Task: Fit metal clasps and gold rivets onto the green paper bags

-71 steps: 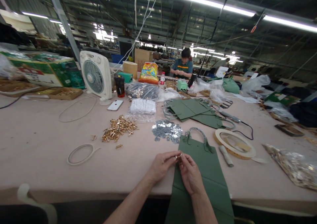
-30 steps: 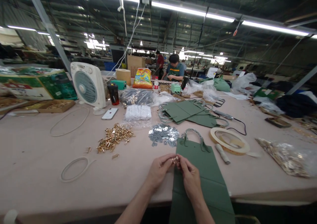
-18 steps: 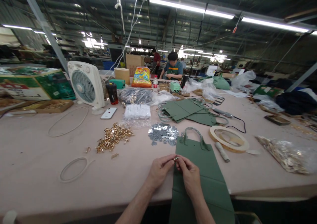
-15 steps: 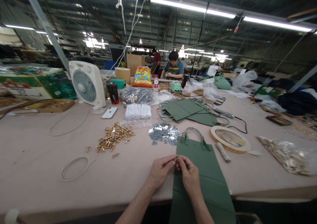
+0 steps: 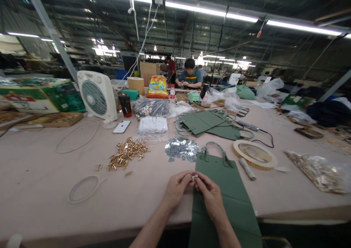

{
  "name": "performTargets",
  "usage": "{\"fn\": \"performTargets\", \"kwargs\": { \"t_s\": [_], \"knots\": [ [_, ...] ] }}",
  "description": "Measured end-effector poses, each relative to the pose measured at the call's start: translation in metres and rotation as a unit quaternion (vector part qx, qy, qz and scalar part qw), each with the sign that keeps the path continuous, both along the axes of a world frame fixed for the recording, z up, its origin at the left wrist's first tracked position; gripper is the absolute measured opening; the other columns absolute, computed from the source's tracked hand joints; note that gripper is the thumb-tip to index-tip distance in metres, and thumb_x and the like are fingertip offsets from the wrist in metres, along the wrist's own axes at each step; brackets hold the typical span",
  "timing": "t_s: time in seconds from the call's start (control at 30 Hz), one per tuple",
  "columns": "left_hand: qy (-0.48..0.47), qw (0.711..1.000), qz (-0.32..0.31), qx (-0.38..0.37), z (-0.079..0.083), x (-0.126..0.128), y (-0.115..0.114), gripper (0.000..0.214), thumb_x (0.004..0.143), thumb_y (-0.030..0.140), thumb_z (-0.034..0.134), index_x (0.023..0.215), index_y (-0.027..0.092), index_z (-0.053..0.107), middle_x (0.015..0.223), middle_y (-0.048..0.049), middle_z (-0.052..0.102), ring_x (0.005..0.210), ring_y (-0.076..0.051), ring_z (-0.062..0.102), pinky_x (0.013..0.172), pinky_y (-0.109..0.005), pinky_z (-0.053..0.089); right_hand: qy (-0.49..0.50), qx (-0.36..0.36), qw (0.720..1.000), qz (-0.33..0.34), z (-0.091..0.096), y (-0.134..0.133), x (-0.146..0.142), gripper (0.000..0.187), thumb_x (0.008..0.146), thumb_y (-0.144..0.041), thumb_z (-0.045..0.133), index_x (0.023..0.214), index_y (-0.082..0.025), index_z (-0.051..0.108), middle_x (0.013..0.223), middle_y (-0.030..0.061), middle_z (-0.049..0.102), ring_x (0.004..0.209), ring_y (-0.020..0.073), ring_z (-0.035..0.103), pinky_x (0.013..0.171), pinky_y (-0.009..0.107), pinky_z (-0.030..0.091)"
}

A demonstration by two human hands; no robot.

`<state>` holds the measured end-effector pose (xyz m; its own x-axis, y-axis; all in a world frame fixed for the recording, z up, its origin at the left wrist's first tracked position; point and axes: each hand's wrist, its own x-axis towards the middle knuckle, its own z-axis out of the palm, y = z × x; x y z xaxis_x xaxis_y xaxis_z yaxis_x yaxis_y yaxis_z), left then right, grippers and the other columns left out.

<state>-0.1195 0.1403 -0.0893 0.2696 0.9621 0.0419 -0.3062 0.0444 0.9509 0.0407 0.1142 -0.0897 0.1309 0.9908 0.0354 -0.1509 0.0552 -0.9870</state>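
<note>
A small gold metal fitting is pinched between the fingertips of my left hand and my right hand. Both hands are closed on it, above the left edge of a dark green bag panel with a looped handle. The panel lies on the table and hangs over its front edge, partly hidden by my right forearm. Left of my hands is a heap of gold metal fittings. Beyond them spreads a pile of flat silver metal plates.
Right of the panel lie a tape roll and a small wrapped roll. More green panels are stacked behind. A fan, phone and coiled strip are to the left. A co-worker sits across the table.
The gold fitting has been turned between my fingers and shows more now. My hands stay in nearly the same place. Across the table, the co-worker's head has lifted a little.
</note>
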Motion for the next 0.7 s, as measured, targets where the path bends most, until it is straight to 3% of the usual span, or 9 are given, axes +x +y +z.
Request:
{"fn": "performTargets", "kwargs": {
  "t_s": [0.13, 0.3, 0.47, 0.57, 0.7],
  "knots": [
    [-0.01, 0.999, 0.009, -0.029, 0.001, 0.0, 0.0, 0.049, 0.087, 0.058, 0.074, 0.11, 0.015, 0.079, 0.11, -0.0117, 0.078, 0.1, -0.026, 0.073, 0.091, -0.036, 0.061, -0.042, 0.025, 0.999, -0.017, 0.005, -0.001, -0.004, 0.038, 0.079, -0.052, 0.084, 0.105, -0.024, 0.083, 0.108, 0.0085, 0.078, 0.103, 0.0295, 0.069, 0.093, 0.037, 0.054],
    [-0.009, 0.999, -0.018, -0.027, 0.0, -0.001, 0.002, 0.053, 0.09, 0.059, 0.069, 0.112, 0.012, 0.078, 0.102, -0.0132, 0.078, 0.084, -0.02, 0.072, 0.083, -0.032, 0.06, -0.068, 0.028, 0.997, -0.039, 0.004, 0.0, -0.006, 0.038, 0.084, -0.056, 0.078, 0.099, -0.022, 0.081, 0.095, 0.0071, 0.077, 0.085, 0.0242, 0.067, 0.08, 0.032, 0.053],
    [-0.018, 0.998, -0.059, 0.025, -0.001, 0.0, 0.0, 0.056, 0.076, 0.04, 0.088, 0.126, 0.017, 0.073, 0.117, -0.0122, 0.075, 0.091, -0.02, 0.071, 0.088, -0.033, 0.058, -0.052, 0.019, 0.998, -0.038, -0.003, 0.001, 0.001, 0.041, 0.085, -0.058, 0.077, 0.101, -0.021, 0.078, 0.084, 0.0039, 0.072, 0.077, 0.0207, 0.061, 0.072, 0.028, 0.048],
    [-0.006, 0.998, -0.045, 0.035, -0.001, 0.002, 0.0, 0.05, 0.08, 0.039, 0.085, 0.123, 0.017, 0.074, 0.115, -0.0118, 0.075, 0.091, -0.02, 0.07, 0.085, -0.032, 0.058, -0.047, 0.014, 0.999, -0.023, -0.004, 0.002, 0.002, 0.041, 0.088, -0.059, 0.074, 0.102, -0.021, 0.078, 0.081, 0.0027, 0.069, 0.076, 0.0199, 0.057, 0.07, 0.028, 0.046],
    [0.02, 0.999, -0.002, 0.038, -0.001, 0.002, 0.001, 0.043, 0.086, 0.044, 0.077, 0.118, 0.015, 0.075, 0.104, -0.0098, 0.074, 0.074, -0.015, 0.064, 0.069, -0.027, 0.056, -0.078, 0.022, 0.997, 0.012, 0.001, 0.001, 0.0, 0.042, 0.089, -0.06, 0.072, 0.099, -0.02, 0.078, 0.073, 0.0015, 0.064, 0.07, 0.0183, 0.053, 0.066, 0.027, 0.043]
  ]
}}
